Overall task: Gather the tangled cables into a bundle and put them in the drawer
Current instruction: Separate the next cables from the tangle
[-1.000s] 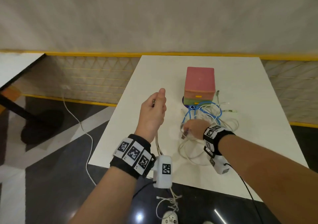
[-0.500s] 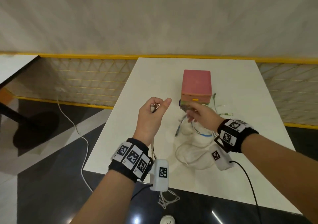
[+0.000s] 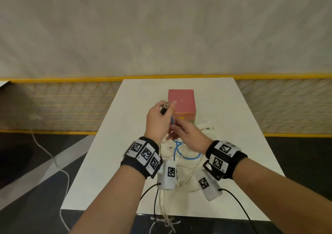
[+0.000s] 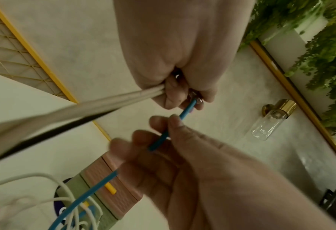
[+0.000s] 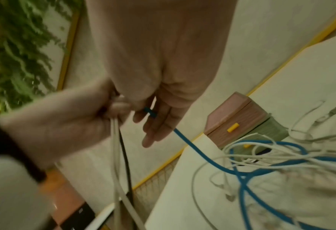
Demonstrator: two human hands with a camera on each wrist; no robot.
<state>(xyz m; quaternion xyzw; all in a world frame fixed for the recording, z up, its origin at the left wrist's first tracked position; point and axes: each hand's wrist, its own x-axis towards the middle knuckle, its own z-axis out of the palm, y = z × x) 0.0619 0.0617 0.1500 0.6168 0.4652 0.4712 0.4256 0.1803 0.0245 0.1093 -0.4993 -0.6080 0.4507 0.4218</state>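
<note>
Head view: I see both hands raised together over the white table (image 3: 115, 162), in front of the pink drawer box (image 3: 181, 101); only here do the wristbands and the cable ends dangling past the near table edge show.
Left wrist view: only here I see a wall lamp (image 4: 271, 118) and greenery on the right; the blue cable (image 4: 159, 140) runs up into the left fist.
Right wrist view: only here the loose pile of white cables (image 5: 261, 157) and blue loops shows plainly, on the table just near of the drawer box.
Left hand (image 3: 158, 122): fingers curled tight round a black plug (image 3: 165, 109), two white cables and a black one that hang down from the fist, and the blue cable's end.
Right hand (image 3: 188, 135): fingers loosely bent, thumb and fingertips pinching the blue cable just below the left fist.
Cables: part gathered in the left hand, the rest lying on the table.
Drawer box: far centre of the table, drawers closed, yellow pulls facing me.
Hard to make out: hands hide the box's lower front in the head view; both wrist views are blurred; which plugs lie inside the fist I cannot tell.
</note>
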